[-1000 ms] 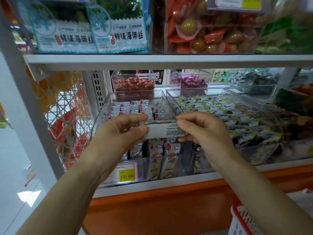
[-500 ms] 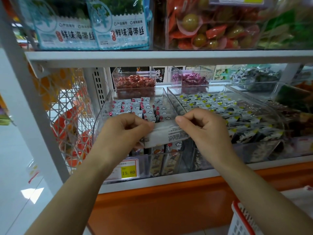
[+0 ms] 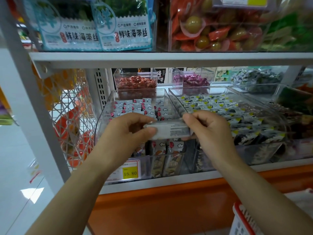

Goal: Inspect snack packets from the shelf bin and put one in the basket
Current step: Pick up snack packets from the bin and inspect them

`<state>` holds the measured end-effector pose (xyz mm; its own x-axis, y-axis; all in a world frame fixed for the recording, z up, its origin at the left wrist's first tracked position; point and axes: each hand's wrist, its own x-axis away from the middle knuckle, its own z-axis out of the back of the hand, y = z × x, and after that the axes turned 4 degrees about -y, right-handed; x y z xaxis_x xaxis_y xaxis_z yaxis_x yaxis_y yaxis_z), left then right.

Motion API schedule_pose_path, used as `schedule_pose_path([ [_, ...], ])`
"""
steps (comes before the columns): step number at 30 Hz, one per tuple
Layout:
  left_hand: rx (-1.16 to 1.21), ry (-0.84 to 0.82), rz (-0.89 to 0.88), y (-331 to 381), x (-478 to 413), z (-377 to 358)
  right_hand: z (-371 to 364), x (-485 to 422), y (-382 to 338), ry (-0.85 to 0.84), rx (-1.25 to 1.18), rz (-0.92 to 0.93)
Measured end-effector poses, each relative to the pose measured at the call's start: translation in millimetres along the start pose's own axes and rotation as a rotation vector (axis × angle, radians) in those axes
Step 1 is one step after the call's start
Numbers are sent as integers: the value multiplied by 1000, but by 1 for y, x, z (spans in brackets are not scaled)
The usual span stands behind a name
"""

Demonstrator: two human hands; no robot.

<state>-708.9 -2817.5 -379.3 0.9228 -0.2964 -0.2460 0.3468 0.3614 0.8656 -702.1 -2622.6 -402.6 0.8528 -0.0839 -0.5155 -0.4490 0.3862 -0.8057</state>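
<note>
Left grip (image 3: 128,133) and right grip (image 3: 208,131) pinch the snack packet (image 3: 171,131) by its ends; keeping it level, label up, should ease reading.

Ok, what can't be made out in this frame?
Head view only:
- packet: print too blurred to read; its ends are covered by the left hand and right hand.
- basket: cut off by the bottom edge and partly behind the right forearm; contents unseen.
- price tag: left part behind the left wrist; only 15.80 reads.
</note>
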Motion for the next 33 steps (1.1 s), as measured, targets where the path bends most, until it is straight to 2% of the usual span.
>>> schedule_pose_path([
  [2,58,96,1,-3,-2,2,-1,1,-3,-142,-105,-14],
  [4,130,130,4,-5,-3,4,-2,1,-2,-227,-50,7],
  [8,62,146,-54,-9,-3,5,-7,-2,-3,-70,-105,11],
  [9,-51,171,-72,-13,-4,6,-8,-3,-3,-18,-124,-19],
  [11,-445,208,-140,-22,-5,9,-8,-5,0,49,-133,-67],
  [13,-793,141,-180,-32,-7,9,-8,-7,3,82,-165,-81],
  [15,-964,37,-118,-39,-6,7,-10,-9,4,87,-179,-95],
  [17,-964,8,-91,-40,-4,5,-13,-10,3,78,-170,-126],
  [20,-804,67,-138,-36,-2,5,-20,-13,-2,33,-78,-93],
  [26,-791,89,-138,-37,4,10,-45,-20,-13,-118,327,141],
  [33,-819,184,-193,-38,11,13,-74,-27,-13,-267,752,251],
])
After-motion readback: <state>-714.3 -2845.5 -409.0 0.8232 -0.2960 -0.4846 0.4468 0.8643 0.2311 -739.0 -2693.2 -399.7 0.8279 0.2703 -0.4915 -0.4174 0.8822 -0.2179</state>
